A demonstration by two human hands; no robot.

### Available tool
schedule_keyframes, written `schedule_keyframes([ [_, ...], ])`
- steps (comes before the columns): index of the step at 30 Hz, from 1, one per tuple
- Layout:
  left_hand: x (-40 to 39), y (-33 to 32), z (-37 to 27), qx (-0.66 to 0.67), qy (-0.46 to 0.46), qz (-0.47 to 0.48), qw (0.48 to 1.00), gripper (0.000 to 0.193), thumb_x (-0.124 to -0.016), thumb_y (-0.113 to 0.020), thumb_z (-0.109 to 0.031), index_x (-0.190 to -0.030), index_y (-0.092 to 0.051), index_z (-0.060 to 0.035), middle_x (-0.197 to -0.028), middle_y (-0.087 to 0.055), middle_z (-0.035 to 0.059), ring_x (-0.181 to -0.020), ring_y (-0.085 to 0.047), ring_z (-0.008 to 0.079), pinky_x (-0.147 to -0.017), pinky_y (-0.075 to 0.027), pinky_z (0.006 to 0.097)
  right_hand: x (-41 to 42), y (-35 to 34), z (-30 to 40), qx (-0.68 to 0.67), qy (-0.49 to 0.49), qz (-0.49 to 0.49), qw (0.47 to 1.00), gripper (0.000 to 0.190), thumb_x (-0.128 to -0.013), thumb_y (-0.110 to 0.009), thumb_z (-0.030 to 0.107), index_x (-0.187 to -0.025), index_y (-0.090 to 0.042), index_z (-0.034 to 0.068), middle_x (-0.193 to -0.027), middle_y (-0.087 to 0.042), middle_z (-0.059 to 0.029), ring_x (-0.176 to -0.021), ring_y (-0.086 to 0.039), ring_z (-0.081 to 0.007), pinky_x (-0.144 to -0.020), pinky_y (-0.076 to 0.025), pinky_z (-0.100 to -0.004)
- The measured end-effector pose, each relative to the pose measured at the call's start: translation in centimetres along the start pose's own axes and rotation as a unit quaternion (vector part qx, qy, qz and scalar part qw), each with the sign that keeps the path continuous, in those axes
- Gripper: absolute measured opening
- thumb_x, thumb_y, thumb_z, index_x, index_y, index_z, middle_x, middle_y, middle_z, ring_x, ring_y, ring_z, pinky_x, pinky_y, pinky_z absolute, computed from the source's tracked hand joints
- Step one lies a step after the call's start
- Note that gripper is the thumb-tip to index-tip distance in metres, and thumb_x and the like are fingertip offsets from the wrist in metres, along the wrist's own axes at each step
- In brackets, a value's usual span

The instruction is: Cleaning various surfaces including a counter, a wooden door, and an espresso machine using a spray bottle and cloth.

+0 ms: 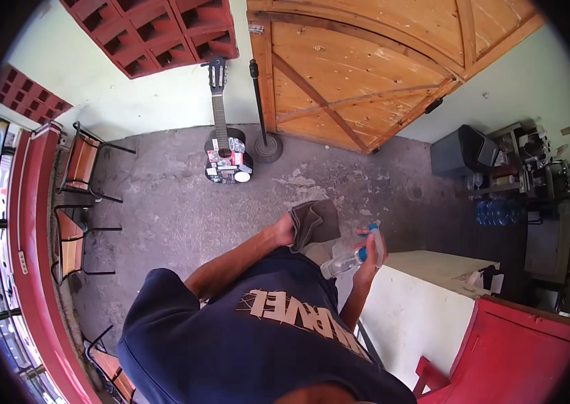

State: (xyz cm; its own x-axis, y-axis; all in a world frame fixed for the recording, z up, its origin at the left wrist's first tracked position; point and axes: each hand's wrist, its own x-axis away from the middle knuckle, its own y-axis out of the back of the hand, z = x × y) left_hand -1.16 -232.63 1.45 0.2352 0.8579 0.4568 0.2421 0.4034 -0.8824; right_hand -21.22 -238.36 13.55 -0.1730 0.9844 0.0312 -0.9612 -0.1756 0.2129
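In my left hand [284,230] I grip a folded dark grey cloth [318,222], held out in front of my body. My right hand [373,252] is closed around the neck of a clear plastic spray bottle [343,264] with a blue and white trigger head. The bottle lies tilted, its base towards my shirt and close below the cloth. Beyond the hands an acoustic guitar [224,159] covered in stickers leans upright against the pale wall.
A round-based black stand [268,149] is beside the guitar, near a wooden door [345,86]. Metal-framed chairs [80,159] line the left side. At right are a white partition [406,303], a red panel [522,353], a blue water jug [498,212] and a dark bin [459,151].
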Motion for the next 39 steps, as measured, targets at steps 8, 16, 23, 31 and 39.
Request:
schedule_keyframes([
  [8, -7.4, -6.5, -4.8, 0.16, -0.164, 0.226, 0.947, 0.053, -0.101, -0.039, -0.043, -0.135, -0.052, -0.0051, -0.133, -0.058, 0.013, -0.121, -0.055, 0.0315, -0.11, -0.036, 0.0481, -16.2, 5.4, 1.9, -0.124, 0.054, 0.046, 0.99, 0.03, -0.094, -0.058, 0.03, -0.1, -0.065, 0.002, -0.095, -0.067, -0.0067, -0.07, -0.06, -0.0132, -0.065, -0.046, -0.0277],
  [16, -8.7, -14.1, -3.7, 0.125, -0.239, 0.132, 0.954, 0.067, -0.096, -0.045, -0.054, -0.133, -0.052, 0.0011, -0.126, -0.062, 0.0162, -0.117, -0.057, 0.0319, -0.107, -0.037, 0.0464, -25.8, 8.3, 3.1, -0.082, 0.136, 0.031, 0.987, 0.025, -0.096, -0.057, 0.026, -0.099, -0.064, 0.002, -0.092, -0.064, -0.0057, -0.077, -0.058, -0.0117, -0.062, -0.049, -0.0259],
  [23, -9.8, -13.0, -6.4, 0.15, -0.301, 0.172, 0.926, 0.075, -0.092, -0.051, -0.057, -0.139, -0.046, 0.0019, -0.141, -0.05, 0.0186, -0.131, -0.046, 0.0336, -0.114, -0.027, 0.049, -32.5, 5.5, 8.6, -0.137, 0.26, -0.017, 0.956, 0.029, -0.095, -0.056, 0.027, -0.095, -0.062, -0.001, -0.089, -0.064, -0.0076, -0.068, -0.059, -0.0126, -0.056, -0.049, -0.0262],
  [31, -11.0, -17.0, -15.4, 0.039, -0.383, 0.105, 0.917, 0.049, -0.091, -0.063, -0.015, -0.136, -0.048, -0.0019, -0.135, -0.055, 0.0156, -0.128, -0.05, 0.0325, -0.112, -0.034, 0.05, -35.5, 0.3, 20.6, -0.114, 0.406, 0.04, 0.906, 0.031, -0.094, -0.052, 0.024, -0.095, -0.06, -0.006, -0.083, -0.064, -0.0115, -0.059, -0.058, -0.0134, -0.055, -0.048, -0.0261],
  [39, -8.8, -26.2, -30.5, 0.029, -0.62, 0.048, 0.783, 0.032, -0.096, -0.056, -0.016, -0.126, -0.057, -0.0048, -0.121, -0.064, 0.0079, -0.114, -0.061, 0.0234, -0.103, -0.046, 0.0392, -39.8, -8.2, 29.3, -0.148, 0.473, 0.021, 0.868, 0.039, -0.097, -0.05, 0.033, -0.092, -0.059, -0.005, -0.076, -0.06, -0.0101, -0.058, -0.058, -0.0147, -0.053, -0.046, -0.0269],
])
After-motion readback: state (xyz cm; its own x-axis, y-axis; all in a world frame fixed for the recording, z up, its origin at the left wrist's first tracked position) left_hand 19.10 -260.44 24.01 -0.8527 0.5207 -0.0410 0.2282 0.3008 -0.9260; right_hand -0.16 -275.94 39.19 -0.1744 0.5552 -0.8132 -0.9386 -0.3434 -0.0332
